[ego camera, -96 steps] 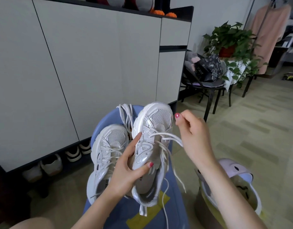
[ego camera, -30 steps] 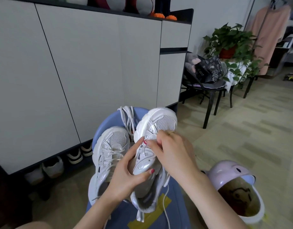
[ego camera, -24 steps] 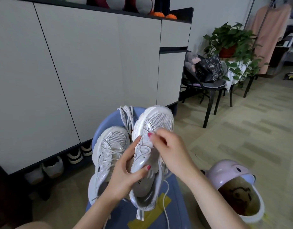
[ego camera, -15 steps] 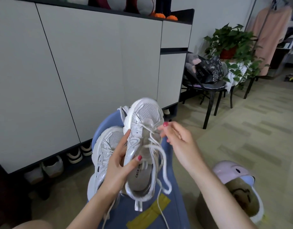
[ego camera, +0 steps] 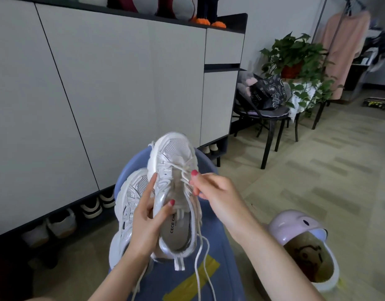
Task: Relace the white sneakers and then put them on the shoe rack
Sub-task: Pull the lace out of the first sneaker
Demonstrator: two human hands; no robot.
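You have one white sneaker [ego camera: 173, 187] raised at the centre of the frame, toe pointing up: mesh toe box, glossy silvery overlays, chunky moulded sole, pale insole with dark printed lettering. Your left hand [ego camera: 147, 222] grips it at mid-body, thumb curled over the collar edge, fingers wrapped round the outer side. Your right hand [ego camera: 217, 196] pinches the flat white lace [ego camera: 199, 253] by the eyelets on the right side of the shoe, thumb and forefinger closed on it; loose lace ends trail down toward the bottom of the frame. The second sneaker [ego camera: 127, 210], same mesh and silver trim, lies just left of centre on the blue rounded stool [ego camera: 209, 279], touching the held shoe's side. A strip of yellow tape [ego camera: 193, 283] crosses the stool's surface at lower centre.
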